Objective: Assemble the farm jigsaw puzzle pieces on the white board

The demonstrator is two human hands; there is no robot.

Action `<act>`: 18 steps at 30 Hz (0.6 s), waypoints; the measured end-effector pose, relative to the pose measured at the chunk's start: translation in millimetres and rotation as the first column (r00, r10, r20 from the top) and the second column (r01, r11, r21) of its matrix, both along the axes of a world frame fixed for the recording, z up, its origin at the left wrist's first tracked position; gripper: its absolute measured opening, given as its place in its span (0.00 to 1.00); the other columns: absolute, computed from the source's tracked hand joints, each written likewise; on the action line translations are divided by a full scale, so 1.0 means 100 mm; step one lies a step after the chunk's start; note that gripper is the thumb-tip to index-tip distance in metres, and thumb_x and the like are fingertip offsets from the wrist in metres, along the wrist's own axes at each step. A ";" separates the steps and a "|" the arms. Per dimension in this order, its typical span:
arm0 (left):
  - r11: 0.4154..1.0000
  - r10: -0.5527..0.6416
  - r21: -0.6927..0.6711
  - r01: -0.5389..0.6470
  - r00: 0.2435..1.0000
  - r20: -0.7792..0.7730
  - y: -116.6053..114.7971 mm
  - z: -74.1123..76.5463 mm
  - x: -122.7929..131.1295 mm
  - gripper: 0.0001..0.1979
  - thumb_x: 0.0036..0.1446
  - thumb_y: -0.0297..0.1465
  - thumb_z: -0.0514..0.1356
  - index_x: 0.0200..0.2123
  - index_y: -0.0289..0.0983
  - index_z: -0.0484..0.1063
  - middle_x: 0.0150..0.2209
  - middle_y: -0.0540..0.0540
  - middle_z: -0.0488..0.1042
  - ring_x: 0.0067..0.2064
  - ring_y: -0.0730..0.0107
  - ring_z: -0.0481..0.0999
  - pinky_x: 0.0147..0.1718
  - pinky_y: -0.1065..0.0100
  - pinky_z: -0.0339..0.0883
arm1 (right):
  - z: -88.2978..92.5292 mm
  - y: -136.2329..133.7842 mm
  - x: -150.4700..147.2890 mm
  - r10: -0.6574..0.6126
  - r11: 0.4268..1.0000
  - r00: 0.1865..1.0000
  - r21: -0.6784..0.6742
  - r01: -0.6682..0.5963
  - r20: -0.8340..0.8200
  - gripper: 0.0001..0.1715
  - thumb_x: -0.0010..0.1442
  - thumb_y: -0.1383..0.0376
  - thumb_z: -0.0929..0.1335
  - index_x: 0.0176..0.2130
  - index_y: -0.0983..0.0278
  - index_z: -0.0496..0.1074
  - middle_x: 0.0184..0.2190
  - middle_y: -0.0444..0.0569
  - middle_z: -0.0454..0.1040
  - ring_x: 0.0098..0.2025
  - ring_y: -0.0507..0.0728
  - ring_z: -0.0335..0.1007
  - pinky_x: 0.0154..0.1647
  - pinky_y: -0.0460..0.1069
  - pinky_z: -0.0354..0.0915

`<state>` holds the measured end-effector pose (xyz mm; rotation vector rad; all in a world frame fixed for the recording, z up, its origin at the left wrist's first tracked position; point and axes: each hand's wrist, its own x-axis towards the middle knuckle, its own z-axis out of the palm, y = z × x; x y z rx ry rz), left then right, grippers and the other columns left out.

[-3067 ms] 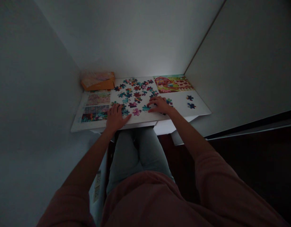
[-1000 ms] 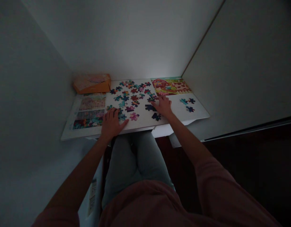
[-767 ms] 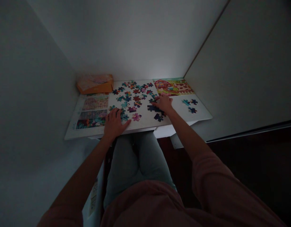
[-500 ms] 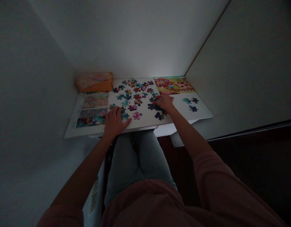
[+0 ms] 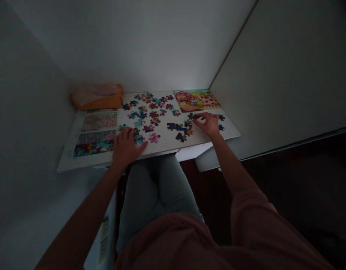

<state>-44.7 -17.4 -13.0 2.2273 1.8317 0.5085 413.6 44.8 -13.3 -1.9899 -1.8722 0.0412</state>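
Several loose jigsaw pieces [image 5: 150,108] lie scattered over a white table [image 5: 167,144]. My left hand [image 5: 124,144] lies flat, fingers spread, on the pieces near the table's front edge. My right hand [image 5: 208,123] rests on the table's right part, its fingers reaching a dark piece [image 5: 193,116] beside a small group of dark pieces [image 5: 221,122]. Whether it grips that piece is unclear in the dim light. A few dark pieces [image 5: 178,131] sit between my hands.
A finished farm-picture puzzle [image 5: 195,100] lies at the back right. An orange box [image 5: 97,97] stands at the back left, with two printed picture sheets [image 5: 96,131] in front of it. White walls close in the table on three sides. My knees are under the front edge.
My right hand has moved from the middle pile to the right, toward the small group of pieces. The left hand has stayed flat in place. The camera view has shifted slightly.
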 end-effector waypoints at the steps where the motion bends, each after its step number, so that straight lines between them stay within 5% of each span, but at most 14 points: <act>1: 1.000 -0.003 0.014 0.003 1.000 0.014 0.00 -0.01 0.00 0.55 0.77 0.67 0.54 0.95 0.44 0.63 0.91 0.33 0.67 0.92 0.15 0.61 0.88 0.15 0.56 | -0.01 -0.05 0.14 -0.036 0.999 0.999 -0.011 0.036 0.014 0.20 0.87 0.54 0.74 0.67 0.59 0.90 0.68 0.63 0.92 0.62 0.72 0.87 0.78 0.67 0.59; 5: 0.997 -0.015 0.071 0.013 0.999 0.033 0.01 -0.04 -0.01 0.54 0.77 0.65 0.56 0.94 0.45 0.64 0.90 0.31 0.68 0.90 0.12 0.63 0.86 0.12 0.57 | -0.04 -0.25 0.56 -0.135 0.988 0.988 -0.059 0.140 0.082 0.20 0.89 0.56 0.73 0.65 0.61 0.92 0.72 0.67 0.90 0.72 0.73 0.81 0.78 0.68 0.61; 9: 0.996 -0.019 0.089 0.016 0.999 0.031 0.02 -0.07 -0.02 0.53 0.76 0.64 0.57 0.93 0.45 0.67 0.89 0.29 0.70 0.89 0.11 0.64 0.85 0.12 0.59 | -0.11 -0.34 0.60 -0.149 0.987 0.985 -0.050 0.154 0.085 0.24 0.88 0.57 0.70 0.71 0.58 0.89 0.80 0.64 0.83 0.84 0.75 0.74 0.82 0.71 0.63; 14: 0.996 -0.015 0.085 0.012 0.999 0.028 0.03 -0.09 -0.02 0.53 0.76 0.65 0.55 0.92 0.43 0.68 0.89 0.27 0.70 0.89 0.11 0.65 0.85 0.11 0.59 | -0.34 -0.32 0.06 0.122 0.991 0.993 -0.057 -0.122 -0.009 0.38 0.87 0.46 0.68 0.86 0.51 0.77 0.89 0.56 0.73 0.90 0.75 0.69 0.90 0.74 0.64; 18: 0.998 0.005 0.055 -0.005 1.000 -0.011 0.02 -0.07 0.00 0.54 0.77 0.66 0.54 0.92 0.39 0.69 0.89 0.25 0.68 0.89 0.13 0.65 0.86 0.15 0.59 | -0.51 -0.36 -0.51 0.291 0.953 0.956 -0.077 -0.293 -0.034 0.46 0.84 0.39 0.72 0.88 0.54 0.74 0.93 0.61 0.66 0.94 0.79 0.61 0.91 0.77 0.63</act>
